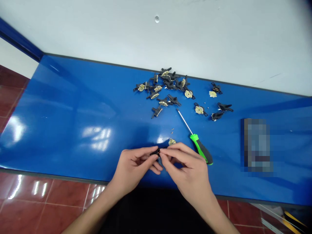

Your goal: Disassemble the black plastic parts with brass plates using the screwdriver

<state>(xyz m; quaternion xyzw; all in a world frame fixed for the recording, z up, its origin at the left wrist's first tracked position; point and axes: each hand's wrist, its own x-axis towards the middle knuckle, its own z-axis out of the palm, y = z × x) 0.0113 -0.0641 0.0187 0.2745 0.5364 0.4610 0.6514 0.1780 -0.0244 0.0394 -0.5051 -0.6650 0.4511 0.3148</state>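
Near the front edge of the blue table, my left hand (136, 164) pinches a small black part (155, 152) between thumb and forefinger. My right hand (186, 162) meets it from the other side, thumb and forefinger closed at the part's right end. Whether a tiny piece sits in the right fingertips is hidden. Just beyond the right hand lies a round brass-coloured plate (172, 142), with small screws (172, 132) behind it. A screwdriver (201, 149) with a green and black handle lies to the right, its tip pointing away from me.
Several black parts with brass-coloured plates (163, 103) are heaped toward the back of the blue table (73, 97). A few more black parts (225, 107) lie further right, by tiny loose bits. A blurred-out object (257, 146) sits at the right. A white wall (156, 42) rises behind.
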